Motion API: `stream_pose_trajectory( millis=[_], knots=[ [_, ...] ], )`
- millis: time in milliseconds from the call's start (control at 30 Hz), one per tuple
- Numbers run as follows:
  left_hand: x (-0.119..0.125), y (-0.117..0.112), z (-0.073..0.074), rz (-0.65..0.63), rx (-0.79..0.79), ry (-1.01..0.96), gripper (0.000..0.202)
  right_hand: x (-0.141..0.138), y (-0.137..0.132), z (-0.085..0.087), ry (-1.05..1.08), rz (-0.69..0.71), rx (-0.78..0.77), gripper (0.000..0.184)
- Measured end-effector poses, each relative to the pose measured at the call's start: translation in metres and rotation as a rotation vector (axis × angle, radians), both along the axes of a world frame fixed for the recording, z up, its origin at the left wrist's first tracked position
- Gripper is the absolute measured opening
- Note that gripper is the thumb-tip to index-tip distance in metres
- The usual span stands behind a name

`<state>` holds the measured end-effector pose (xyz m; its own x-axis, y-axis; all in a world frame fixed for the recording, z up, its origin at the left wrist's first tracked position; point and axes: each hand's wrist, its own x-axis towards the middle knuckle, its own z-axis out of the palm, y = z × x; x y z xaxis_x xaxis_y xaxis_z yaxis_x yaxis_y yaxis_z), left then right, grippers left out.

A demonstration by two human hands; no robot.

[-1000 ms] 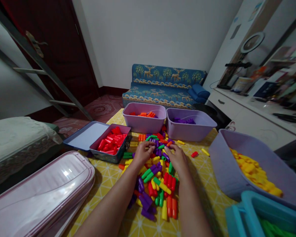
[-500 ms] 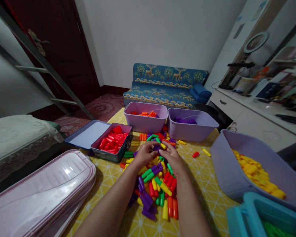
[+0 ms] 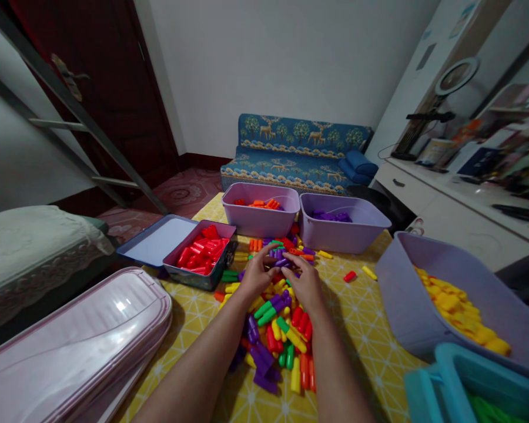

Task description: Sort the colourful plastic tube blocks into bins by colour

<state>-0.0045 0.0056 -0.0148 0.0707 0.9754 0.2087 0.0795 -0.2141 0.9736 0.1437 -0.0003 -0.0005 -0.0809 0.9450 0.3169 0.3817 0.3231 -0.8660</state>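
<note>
My left hand (image 3: pixel 256 274) and my right hand (image 3: pixel 305 281) meet over the far part of a heap of coloured plastic pegs (image 3: pixel 271 338). Purple plastic pegs (image 3: pixel 282 262) are held between the fingertips of both hands. How many each hand grips is hard to make out. Under and in front of my hands lie yellow, green, red, orange and purple pegs, some joined in pairs. Part of the heap is hidden by my hands and forearms.
Beyond the heap stand a lilac bin (image 3: pixel 261 220) of orange pegs and another lilac bin (image 3: pixel 341 235) of purple ones. An open tin box (image 3: pixel 216 281) holds red pegs. To the right are a bin (image 3: pixel 405 305) of yellow pegs and a turquoise bin (image 3: pixel 441 376); lids (image 3: pixel 88 335) lie left.
The fingers of both hands have shifted around the purple pegs, which now show more plainly between them. My right hand has moved slightly left. The bins have not moved.
</note>
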Motion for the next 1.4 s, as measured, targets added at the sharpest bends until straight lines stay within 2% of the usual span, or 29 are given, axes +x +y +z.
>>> stream_pose_trajectory(
  millis=[100,200,267,333,500,600,700,800,900,967,1000,1067,1133,1200,1300,1400],
  knots=[
    [0.001,0.001,0.000,0.022,-0.003,-0.010,0.064,-0.003,-0.001,0.005,-0.024,-0.031,0.001,0.025],
    [0.001,0.002,-0.001,0.073,0.025,0.053,0.051,-0.002,-0.001,0.009,-0.019,-0.065,-0.026,0.018],
    [0.000,0.002,0.000,0.122,0.080,0.187,0.039,-0.001,-0.001,0.012,0.045,-0.088,-0.054,0.023],
    [-0.001,0.002,0.003,0.139,0.138,0.357,0.034,0.001,-0.001,0.013,0.125,-0.108,-0.078,0.029],
    [0.001,0.006,0.015,0.077,0.162,0.726,0.044,0.009,0.003,0.020,0.240,-0.159,-0.081,0.029],
    [0.007,0.014,0.027,0.032,0.151,0.872,0.052,0.013,0.009,0.028,0.376,-0.248,-0.037,0.032],
    [0.014,0.025,0.034,0.019,0.123,0.995,0.047,0.015,0.021,0.038,0.541,-0.345,0.015,0.040],
    [0.019,0.034,0.033,0.010,0.131,1.002,0.042,0.013,0.038,0.054,0.649,-0.398,0.085,0.052],
    [0.021,0.038,0.028,0.010,0.161,0.923,0.036,0.009,0.052,0.072,0.754,-0.307,0.127,0.076],
    [0.021,0.040,0.024,0.022,0.194,0.848,0.028,0.007,0.055,0.077,0.812,-0.234,0.106,0.085],
    [0.021,0.042,0.022,0.032,0.209,0.791,0.025,0.007,0.055,0.075,0.816,-0.214,0.088,0.085],
    [0.020,0.045,0.015,0.074,0.197,0.626,0.023,0.009,0.050,0.065,0.753,-0.218,0.042,0.070],
    [0.017,0.050,0.005,0.139,0.104,0.419,0.024,0.014,0.043,0.047,0.584,-0.279,0.013,0.049],
    [0.014,0.054,-0.005,0.195,-0.013,0.227,0.027,0.020,0.037,0.027,0.340,-0.387,0.023,0.037],
    [0.009,0.057,-0.016,0.233,-0.082,0.085,0.032,0.028,0.035,0.002,0.011,-0.489,0.034,0.036],
    [0.007,0.055,-0.019,0.251,-0.034,0.110,0.037,0.030,0.037,-0.012,-0.172,-0.425,-0.035,0.045]
  ],
)
